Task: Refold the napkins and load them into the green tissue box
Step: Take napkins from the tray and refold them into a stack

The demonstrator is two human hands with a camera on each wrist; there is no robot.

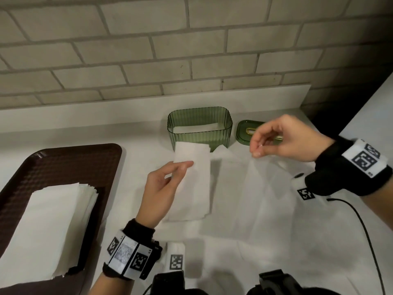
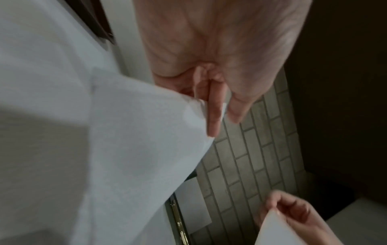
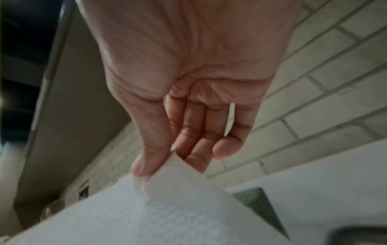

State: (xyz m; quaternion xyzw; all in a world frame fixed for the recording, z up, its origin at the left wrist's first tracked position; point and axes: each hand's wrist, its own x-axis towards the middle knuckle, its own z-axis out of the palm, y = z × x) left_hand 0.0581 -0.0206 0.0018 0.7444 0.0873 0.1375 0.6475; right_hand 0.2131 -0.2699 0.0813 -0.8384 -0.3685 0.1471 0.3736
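A: White paper napkin [image 1: 251, 188], thin and unfolded: my right hand [image 1: 282, 139] pinches its far corner; my left hand [image 1: 163, 188] pinches a folded white napkin [image 1: 192, 184] beside it.

B: Progress?

A: Early, I judge. The ribbed translucent green tissue box [image 1: 200, 133] behind holds some napkins; a stack [image 1: 49, 226] waits on the brown tray [image 1: 63, 158].

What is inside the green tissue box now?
Through the open top of the green tissue box, white napkin paper lies at the bottom. How many sheets cannot be told; the ribbed front wall covers part.
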